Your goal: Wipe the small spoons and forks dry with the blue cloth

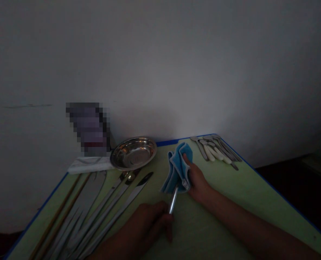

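Observation:
My left hand (157,216) is closed on the near end of a piece of cutlery with a shiny metal handle (172,202). Its far end disappears into a folded blue cloth (179,166) with pale edges, so I cannot tell its kind. My right hand (198,178) grips that cloth from the right side, around the hidden end. Both hands are above the pale green table, near its middle. Left of them lie several long metal pieces of cutlery, among them a table knife (136,191) and forks (77,213).
A shiny steel bowl (133,153) stands near the wall, beside a white slab (91,165) with a blurred-out upright object (90,126). Wooden chopsticks (60,209) lie at the left. Several spoons and white-handled cutlery (216,151) are at the back right. The table (239,187) has blue edging.

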Demonstrator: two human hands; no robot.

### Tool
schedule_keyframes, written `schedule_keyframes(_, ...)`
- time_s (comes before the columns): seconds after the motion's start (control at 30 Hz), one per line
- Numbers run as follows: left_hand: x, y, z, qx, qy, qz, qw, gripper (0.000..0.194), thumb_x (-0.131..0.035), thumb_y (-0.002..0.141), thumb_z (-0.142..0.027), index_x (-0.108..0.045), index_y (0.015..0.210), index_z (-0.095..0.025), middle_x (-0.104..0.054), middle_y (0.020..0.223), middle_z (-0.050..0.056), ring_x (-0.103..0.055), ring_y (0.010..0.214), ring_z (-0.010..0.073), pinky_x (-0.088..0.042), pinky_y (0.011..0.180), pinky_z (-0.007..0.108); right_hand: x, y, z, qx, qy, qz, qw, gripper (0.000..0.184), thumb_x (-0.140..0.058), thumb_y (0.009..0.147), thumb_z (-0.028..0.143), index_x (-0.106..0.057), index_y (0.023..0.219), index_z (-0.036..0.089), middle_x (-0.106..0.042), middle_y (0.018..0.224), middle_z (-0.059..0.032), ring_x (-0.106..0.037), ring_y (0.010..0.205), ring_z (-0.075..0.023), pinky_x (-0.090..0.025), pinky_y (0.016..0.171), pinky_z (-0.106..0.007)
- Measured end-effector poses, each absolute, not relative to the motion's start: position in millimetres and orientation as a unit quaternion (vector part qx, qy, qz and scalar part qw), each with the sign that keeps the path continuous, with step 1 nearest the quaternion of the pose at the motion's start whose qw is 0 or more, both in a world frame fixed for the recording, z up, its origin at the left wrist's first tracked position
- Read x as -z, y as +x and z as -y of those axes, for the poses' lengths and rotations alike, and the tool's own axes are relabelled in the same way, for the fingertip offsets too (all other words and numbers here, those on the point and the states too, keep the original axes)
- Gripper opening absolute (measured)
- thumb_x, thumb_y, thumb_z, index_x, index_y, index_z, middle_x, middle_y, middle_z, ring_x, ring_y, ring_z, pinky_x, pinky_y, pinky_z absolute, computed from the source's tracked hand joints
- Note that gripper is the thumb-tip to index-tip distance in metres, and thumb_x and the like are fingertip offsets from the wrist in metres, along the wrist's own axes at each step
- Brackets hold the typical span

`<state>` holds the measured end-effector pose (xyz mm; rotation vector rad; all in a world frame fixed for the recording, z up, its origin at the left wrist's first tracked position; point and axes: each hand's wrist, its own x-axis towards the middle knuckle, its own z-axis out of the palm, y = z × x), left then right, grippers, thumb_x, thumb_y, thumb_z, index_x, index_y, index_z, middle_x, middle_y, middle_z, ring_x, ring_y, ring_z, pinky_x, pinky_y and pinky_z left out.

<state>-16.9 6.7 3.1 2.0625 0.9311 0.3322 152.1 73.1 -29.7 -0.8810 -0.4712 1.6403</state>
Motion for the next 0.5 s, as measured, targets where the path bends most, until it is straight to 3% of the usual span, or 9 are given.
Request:
schedule_keyframes(0.27,12.1,-14.3,-9.9,-0.186,0.781,-0.436,0.406,0.039,-0.034,0.091,-0.032,-0.056,0.062,-0.017,-0.055,0.052,-0.003,-0.05,0.046,0.0097,-0.035,0.049,0.018,27.0,143.2,-62.8,-0.686,-0.391,0.263,0.554,0.03,-0.062,0.068,0.044,-0.059,0.078,0.016,-0.063,0.065,0.0009,-0.055,0.052,-0.0095,-0.044,0.052,-0.021)
schedule_keyframes(0.4,13.1,-14.7,-10.3,-0.24,0.724,-0.497,0.414,0.037,-0.036,0.088,-0.04,-0.047,0.06,-0.019,-0.045,0.049,-0.005,-0.044,0.045,0.0108,-0.031,0.046,0.02,25.9,147.9,-63.7,-0.687,-0.383,0.281,0.549,0.027,-0.061,0.069,0.044,-0.057,0.071,0.017,-0.056,0.054,0.0055,-0.048,0.046,-0.0064,-0.04,0.047,-0.018)
schedule_keyframes(0.5,12.1,-14.3,-10.6,-0.35,0.634,-0.513,0.461,0.035,-0.036,0.087,-0.047,-0.042,0.063,-0.021,-0.039,0.053,-0.006,-0.039,0.046,0.0109,-0.031,0.044,0.02,16.2,159.2,-64.4,-0.711,-0.362,0.376,0.47,0.027,-0.058,0.071,0.044,-0.056,0.07,0.018,-0.049,0.052,0.0073,-0.044,0.043,-0.0047,-0.038,0.046,-0.017)
